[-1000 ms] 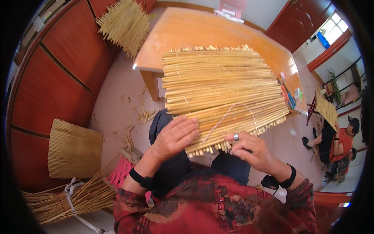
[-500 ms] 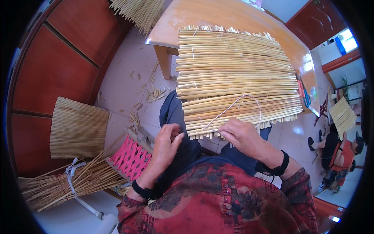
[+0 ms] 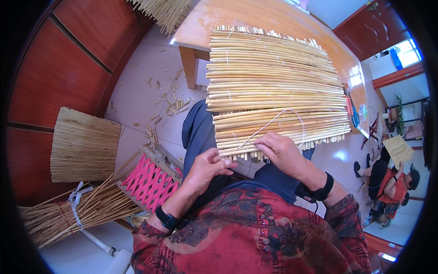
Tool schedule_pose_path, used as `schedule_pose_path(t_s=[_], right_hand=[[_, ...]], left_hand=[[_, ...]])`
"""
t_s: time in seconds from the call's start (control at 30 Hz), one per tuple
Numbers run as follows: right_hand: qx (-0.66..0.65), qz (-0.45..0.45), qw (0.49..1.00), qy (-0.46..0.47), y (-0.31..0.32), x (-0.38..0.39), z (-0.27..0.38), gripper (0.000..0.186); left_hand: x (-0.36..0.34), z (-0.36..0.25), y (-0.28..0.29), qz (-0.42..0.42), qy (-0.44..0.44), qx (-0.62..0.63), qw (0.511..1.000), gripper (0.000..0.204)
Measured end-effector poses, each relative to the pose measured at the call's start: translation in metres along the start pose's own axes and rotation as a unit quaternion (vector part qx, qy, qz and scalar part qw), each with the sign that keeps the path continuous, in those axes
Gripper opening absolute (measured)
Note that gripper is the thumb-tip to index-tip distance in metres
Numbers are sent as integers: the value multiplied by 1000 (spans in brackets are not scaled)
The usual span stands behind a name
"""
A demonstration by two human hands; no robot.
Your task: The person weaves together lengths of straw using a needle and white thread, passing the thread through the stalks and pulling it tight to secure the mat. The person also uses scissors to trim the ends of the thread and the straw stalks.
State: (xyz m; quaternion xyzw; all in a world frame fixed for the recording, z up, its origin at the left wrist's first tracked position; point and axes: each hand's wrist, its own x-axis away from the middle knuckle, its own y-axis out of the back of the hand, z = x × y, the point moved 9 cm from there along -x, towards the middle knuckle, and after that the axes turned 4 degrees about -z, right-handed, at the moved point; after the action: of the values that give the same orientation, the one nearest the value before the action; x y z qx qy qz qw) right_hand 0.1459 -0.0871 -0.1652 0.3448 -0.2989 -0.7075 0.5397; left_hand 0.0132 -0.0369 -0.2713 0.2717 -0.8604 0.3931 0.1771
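Note:
A mat of pale reed stalks (image 3: 273, 77) lies partly on the table and reaches over my lap, its stalks running left to right. A white string (image 3: 267, 124) rises from its near-left part in a loose loop and comes down by my right hand. Over the near edge, my right hand (image 3: 284, 155) is closed in a pinch, apparently on the string; its fingertips hide the exact hold. My left hand (image 3: 207, 171) is at the near-left corner, thumb and fingers apart, fingertips at the stalk ends, nothing visible in it.
Scissors (image 3: 354, 116) lie at the table's (image 3: 196, 27) right edge. Left are a finished reed mat (image 3: 84, 146), a tied stalk bundle (image 3: 100, 201) and a pink-laced stool (image 3: 148, 182). Cut stalk pieces (image 3: 175, 107) litter the floor. Another person (image 3: 394, 182) sits at far right holding a mat.
My left hand has moved right to the mat's near-left corner, its fingers spreading. My right hand has shifted slightly up and left, still pinching. The string loop keeps much the same shape.

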Motion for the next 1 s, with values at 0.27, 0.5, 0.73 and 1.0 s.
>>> schedule_pose_path(t_s=[0.27, 0.5, 0.73, 1.0], right_hand=[[9, 27, 1000, -11, -8, -2, -10, 10], [6, 29, 1000, -5, -8, -2, -11, 10], [9, 43, 999, 4, -9, -2, -9, 10], [8, 52, 999, -2, -10, -3, -8, 9]], left_hand=[[-8, 12, 1, -63, -6, -10, 998, 25], [-9, 14, 3, -79, -11, 4, 997, 22], [-5, 10, 1, -66, 3, 15, 998, 22], [-2, 4, 8, -21, 62, 3, 998, 31]])
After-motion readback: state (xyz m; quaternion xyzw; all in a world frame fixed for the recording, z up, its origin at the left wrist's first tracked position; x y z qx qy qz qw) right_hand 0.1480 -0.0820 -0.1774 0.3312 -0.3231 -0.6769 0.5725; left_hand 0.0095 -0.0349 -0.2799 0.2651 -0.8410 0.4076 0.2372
